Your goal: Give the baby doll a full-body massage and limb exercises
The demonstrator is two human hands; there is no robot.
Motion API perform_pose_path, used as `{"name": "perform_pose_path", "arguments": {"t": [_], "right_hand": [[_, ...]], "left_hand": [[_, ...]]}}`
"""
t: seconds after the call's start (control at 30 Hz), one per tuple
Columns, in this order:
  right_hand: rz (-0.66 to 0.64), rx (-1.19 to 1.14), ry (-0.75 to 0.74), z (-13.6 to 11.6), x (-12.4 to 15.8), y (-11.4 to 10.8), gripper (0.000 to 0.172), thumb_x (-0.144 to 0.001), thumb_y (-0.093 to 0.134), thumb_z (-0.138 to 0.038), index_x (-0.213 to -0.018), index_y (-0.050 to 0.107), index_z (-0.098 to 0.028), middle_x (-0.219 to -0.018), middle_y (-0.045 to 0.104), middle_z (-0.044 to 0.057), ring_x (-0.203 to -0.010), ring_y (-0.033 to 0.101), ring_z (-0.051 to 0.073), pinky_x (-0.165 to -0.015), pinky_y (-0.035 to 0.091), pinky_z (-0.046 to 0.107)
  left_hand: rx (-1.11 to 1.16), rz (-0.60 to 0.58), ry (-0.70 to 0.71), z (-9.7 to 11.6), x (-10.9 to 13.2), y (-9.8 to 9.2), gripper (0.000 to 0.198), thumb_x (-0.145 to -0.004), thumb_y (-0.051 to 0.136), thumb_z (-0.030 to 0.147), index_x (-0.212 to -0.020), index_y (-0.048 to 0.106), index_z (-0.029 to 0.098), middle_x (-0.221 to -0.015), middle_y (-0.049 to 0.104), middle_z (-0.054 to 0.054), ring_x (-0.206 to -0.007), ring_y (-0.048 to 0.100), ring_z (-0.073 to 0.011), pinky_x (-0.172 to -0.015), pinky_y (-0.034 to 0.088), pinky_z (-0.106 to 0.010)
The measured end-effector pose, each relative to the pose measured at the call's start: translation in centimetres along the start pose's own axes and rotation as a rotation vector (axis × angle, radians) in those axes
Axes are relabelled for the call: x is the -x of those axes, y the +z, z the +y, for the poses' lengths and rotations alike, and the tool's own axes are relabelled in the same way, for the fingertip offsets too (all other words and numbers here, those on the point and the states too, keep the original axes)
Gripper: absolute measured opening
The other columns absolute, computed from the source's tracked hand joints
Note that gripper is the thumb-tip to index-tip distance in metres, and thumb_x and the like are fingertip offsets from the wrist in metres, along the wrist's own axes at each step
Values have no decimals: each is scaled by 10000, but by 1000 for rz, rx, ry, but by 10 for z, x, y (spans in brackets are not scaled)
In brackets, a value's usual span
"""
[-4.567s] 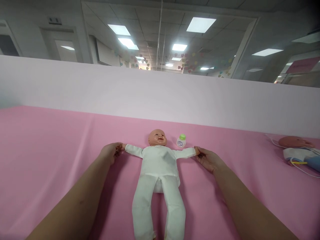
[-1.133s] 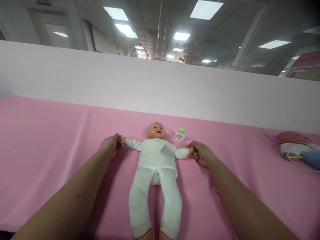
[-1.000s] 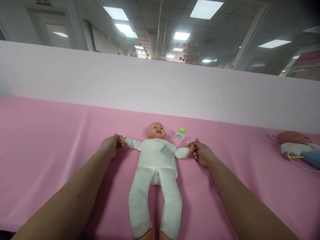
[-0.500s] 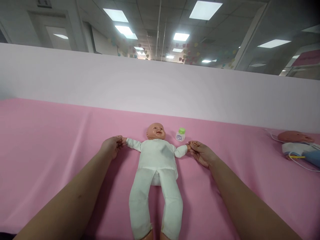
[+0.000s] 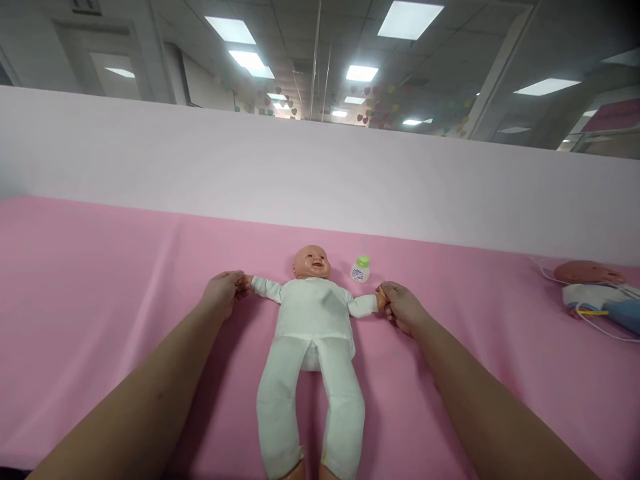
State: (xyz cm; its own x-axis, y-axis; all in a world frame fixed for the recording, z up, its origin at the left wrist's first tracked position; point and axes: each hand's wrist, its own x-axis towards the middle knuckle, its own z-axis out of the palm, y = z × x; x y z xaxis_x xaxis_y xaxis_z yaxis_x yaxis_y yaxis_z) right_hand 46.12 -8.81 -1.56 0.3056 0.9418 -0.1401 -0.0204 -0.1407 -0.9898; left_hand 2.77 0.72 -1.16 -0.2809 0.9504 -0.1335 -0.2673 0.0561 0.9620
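Note:
A baby doll (image 5: 314,310) in a white top and white trousers lies on its back, head toward the wall, both arms stretched out sideways. My left hand (image 5: 223,291) is closed around the doll's hand on the left side. On the other side, my right hand (image 5: 401,307) pinches the doll's other hand (image 5: 381,298) between thumb and fingers. Just above that arm, beside the doll's head, stands a small clear bottle (image 5: 360,269) with a green cap and a printed label; neither hand touches it.
Pink cloth (image 5: 125,300) covers the table, with soft folds at left. A second doll (image 5: 587,272) lies at the far right with white and blue cloth, white tubing and a yellow strip. A low white wall (image 5: 320,173) runs behind, with glass above it.
My right hand has turned slightly and the doll's arm in it is a little straighter, drawn outward. My left hand stays in place on the other doll hand.

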Motion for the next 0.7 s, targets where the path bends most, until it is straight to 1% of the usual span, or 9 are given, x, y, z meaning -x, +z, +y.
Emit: {"name": "perform_pose_path", "arguments": {"t": [0.13, 0.23, 0.27, 0.33, 0.4, 0.43, 0.5, 0.57, 0.7], "right_hand": [[-20, -61, 19, 0, 0, -1, 142, -992, 594, -298, -900, 612, -191, -647, 606, -3, -444, 455, 76, -380, 385, 170], [-62, -108, 42, -1, 1, -7, 96, -997, 575, -227, -997, 655, -175, -745, 677, 48, -540, 567, 100, -462, 502, 184], [-91, -131, 51, -1, 1, -10, 101, -988, 589, -204, -1039, 669, -170, -793, 700, 68, -602, 622, 117, -518, 555, 199], [-178, -199, 74, 0, 0, -17, 177, -957, 631, -160, -1126, 684, -166, -898, 734, 102, -762, 711, 162, -657, 634, 244], [-282, -279, 88, 1, -1, -24, 266, -926, 668, -127, -1188, 688, -170, -1001, 748, 119, -895, 742, 193, -771, 661, 279], [-325, -310, 89, 2, -2, -27, 298, -914, 684, -118, -1206, 689, -176, -1038, 749, 118, -927, 744, 194, -805, 664, 284], [-365, -334, 87, 5, -4, -32, 337, -893, 720, -115, -1220, 693, -191, -1056, 749, 99, -925, 744, 177, -823, 661, 262], [-364, -323, 86, 7, -6, -33, 353, -866, 764, -119, -1203, 702, -199, -1043, 746, 85, -890, 740, 157, -806, 656, 230], [-331, -268, 66, 10, -9, -31, 295, -799, 846, -147, -1067, 726, -177, -945, 734, 70, -758, 700, 123, -686, 631, 188]], "left_hand": [[-18, 4, 2, -1, -1, 0, 99, -737, 745, 189, -775, 655, 172, -670, 676, -30, -571, 666, -168, -553, 578, -273], [-25, 14, -8, -1, -1, 1, 93, -729, 733, 177, -780, 655, 177, -664, 675, -27, -574, 673, -172, -562, 576, -273], [-26, 18, -13, -1, -2, 1, 94, -726, 727, 170, -791, 659, 177, -664, 676, -28, -575, 676, -174, -567, 577, -275], [-27, 23, -25, -1, -2, 1, 113, -724, 711, 149, -826, 668, 170, -671, 686, -32, -576, 680, -175, -570, 578, -276], [-27, 20, -35, -1, -2, 2, 130, -729, 698, 129, -852, 673, 162, -681, 696, -39, -573, 680, -171, -563, 574, -273], [-26, 16, -38, 0, -2, 2, 131, -732, 695, 123, -855, 673, 159, -684, 700, -42, -571, 680, -168, -560, 573, -270], [-22, 4, -37, 1, 0, 2, 118, -735, 706, 121, -842, 672, 158, -686, 701, -41, -565, 677, -163, -561, 573, -268], [-15, -13, -29, 2, 3, 2, 119, -730, 735, 127, -828, 676, 159, -692, 701, -36, -568, 672, -154, -575, 577, -264], [-23, -34, -19, 7, 9, 2, 141, -728, 803, 174, -784, 676, 153, -709, 704, -46, -587, 660, -140, -578, 574, -246]]}}
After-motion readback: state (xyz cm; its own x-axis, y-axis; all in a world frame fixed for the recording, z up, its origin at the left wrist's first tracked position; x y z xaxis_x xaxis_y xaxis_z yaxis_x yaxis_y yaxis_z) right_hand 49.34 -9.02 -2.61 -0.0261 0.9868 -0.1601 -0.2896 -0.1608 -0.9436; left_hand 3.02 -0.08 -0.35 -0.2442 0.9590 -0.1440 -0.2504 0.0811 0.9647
